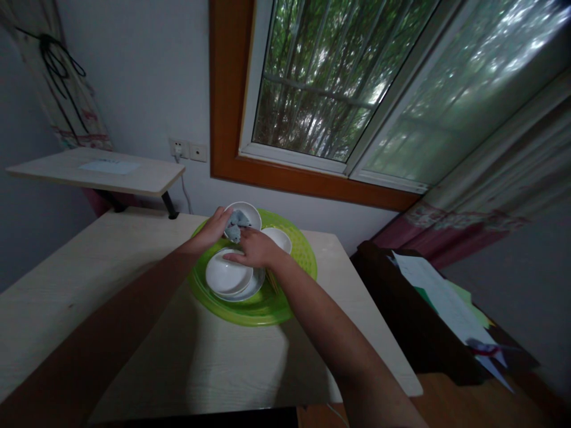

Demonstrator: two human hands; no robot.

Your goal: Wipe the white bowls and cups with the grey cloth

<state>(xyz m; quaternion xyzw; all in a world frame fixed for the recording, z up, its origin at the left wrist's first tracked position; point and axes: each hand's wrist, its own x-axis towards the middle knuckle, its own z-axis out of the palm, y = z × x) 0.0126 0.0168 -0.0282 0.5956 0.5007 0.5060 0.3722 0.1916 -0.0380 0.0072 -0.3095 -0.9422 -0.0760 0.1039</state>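
Observation:
A small white bowl (252,213) is tilted up at the back of a round green tray (250,319), with a grey-blue cloth (236,223) in it. My left hand (215,226) is closed on the bowl's left rim. My right hand (255,246) presses the cloth from the near right, its fingers bent against it and its thumb stretched out to the left. Below the thumb are stacked white dishes (227,274). Another white bowl (280,239) stands just right of my right hand. Thin chopsticks (272,280) lie partly hidden under my right wrist.
The tray lies on a pale wooden table (147,238) near the wall. A raised shelf (98,169) on black legs stands at the back left. A window (330,89) is behind, and papers (446,303) lie on a dark cabinet at right.

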